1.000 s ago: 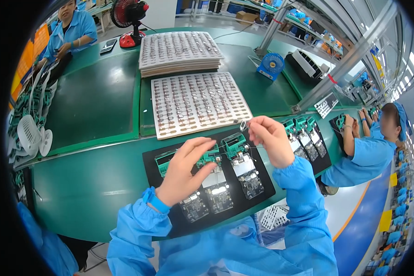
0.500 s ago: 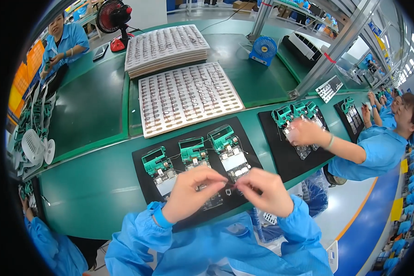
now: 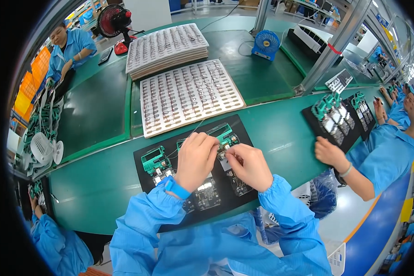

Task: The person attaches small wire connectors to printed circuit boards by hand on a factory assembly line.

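Observation:
A black mat (image 3: 202, 221) lies in front of me with three circuit boards, each joined to a green plastic frame. Over the right-hand board (image 3: 240, 185), at the lower edge of its green frame (image 3: 225, 132), both my hands meet. My left hand (image 3: 194, 158) is closed in a pinch, its back covering much of the middle board (image 3: 208, 193). My right hand (image 3: 250, 166) pinches beside a small pale part on the right-hand board. What either hand's fingertips hold is too small and covered to tell. The left board's green frame (image 3: 154, 159) stands uncovered.
Beyond the mat lies a white tray (image 3: 188, 99) of small wired parts, with stacked trays (image 3: 168, 48) behind. A blue fan (image 3: 266, 45) and a red-black fan (image 3: 114, 20) stand farther back. At right, a co-worker's hand (image 3: 331, 154) touches another black mat (image 3: 324, 129) with boards.
Both my hands have moved away from me, from the right-hand board's near end up to its green frame. The co-worker's mat with boards has shifted to the right.

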Motion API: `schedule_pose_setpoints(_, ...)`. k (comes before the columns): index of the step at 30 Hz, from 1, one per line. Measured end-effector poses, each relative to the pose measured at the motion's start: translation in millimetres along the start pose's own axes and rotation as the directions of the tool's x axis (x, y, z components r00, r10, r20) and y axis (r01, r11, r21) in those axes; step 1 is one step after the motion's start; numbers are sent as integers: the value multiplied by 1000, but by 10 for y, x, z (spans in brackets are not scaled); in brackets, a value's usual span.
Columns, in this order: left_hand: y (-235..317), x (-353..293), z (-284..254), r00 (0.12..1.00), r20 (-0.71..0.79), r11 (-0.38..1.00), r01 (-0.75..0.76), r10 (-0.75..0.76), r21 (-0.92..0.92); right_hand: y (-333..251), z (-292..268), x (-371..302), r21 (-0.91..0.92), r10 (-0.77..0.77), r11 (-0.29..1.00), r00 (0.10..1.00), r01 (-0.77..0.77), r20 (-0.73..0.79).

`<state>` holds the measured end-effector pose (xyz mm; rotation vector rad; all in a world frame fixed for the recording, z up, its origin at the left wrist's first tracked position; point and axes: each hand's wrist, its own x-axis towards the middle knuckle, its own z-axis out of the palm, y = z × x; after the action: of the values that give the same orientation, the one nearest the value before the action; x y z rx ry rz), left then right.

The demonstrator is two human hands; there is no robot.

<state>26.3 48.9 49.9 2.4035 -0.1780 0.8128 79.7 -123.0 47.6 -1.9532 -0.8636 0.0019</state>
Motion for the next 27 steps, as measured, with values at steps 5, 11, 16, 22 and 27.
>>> schedule_pose_setpoints(5, -14, 22, 31, 1000, -1, 998, -4, 4, 57, 114, 52, 34, -1, 24, 1000, 999, -24, 37)
schedule_pose_setpoints(11, -38, 15, 77, 1000, 2, 998, -14, 14, 54, 159, 40, 39, 19, 59, 998, 998, -59, 8)
schedule_pose_setpoints(16, -13, -106, 62, 991, 90, 976, -114, 98, 184, 167, -25, 33, 82, 150, 985, 987, -155, 63)
schedule_pose_setpoints(22, -7, -258, 47, 971, 182, 907, -215, 158, 361, 189, -155, -11, 304, 400, 821, 868, -482, 296)
schedule_pose_setpoints(27, 71, -248, -41, 981, 166, 957, -139, 98, 256, 89, -282, -89, 452, 409, 686, 817, -569, 407)
